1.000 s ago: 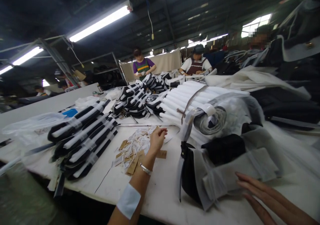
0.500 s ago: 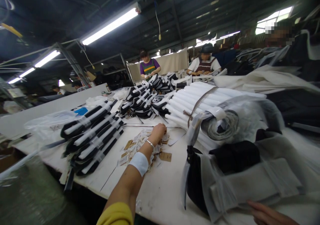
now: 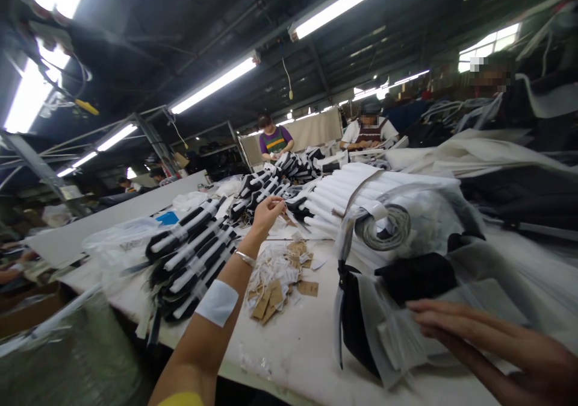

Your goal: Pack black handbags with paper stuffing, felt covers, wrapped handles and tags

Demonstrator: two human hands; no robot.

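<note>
My left hand (image 3: 269, 214) is raised over the table with its fingertips pinched together. A small brown and white hang tag (image 3: 288, 218) appears to dangle from them, partly blurred. Below the wrist lies a loose heap of hang tags (image 3: 273, 276), brown card and white labels with strings. On the right, my right hand (image 3: 492, 340) has its fingers stretched out and holds nothing visible. It hovers over or touches a black and grey item in clear plastic (image 3: 401, 334); contact cannot be made out.
Folded black-and-white bundles (image 3: 194, 258) are stacked left of the tags. White rolls tied with a strap (image 3: 347, 192) lie behind, near a clear-wrapped coil (image 3: 383, 228). More bundles (image 3: 262, 186) are heaped farther back. Two co-workers work across the table (image 3: 289, 349).
My left hand has lifted off the tag heap, moving up and left, with what looks like a tag. My right hand has come farther into view over the plastic-wrapped item. The view has shifted.
</note>
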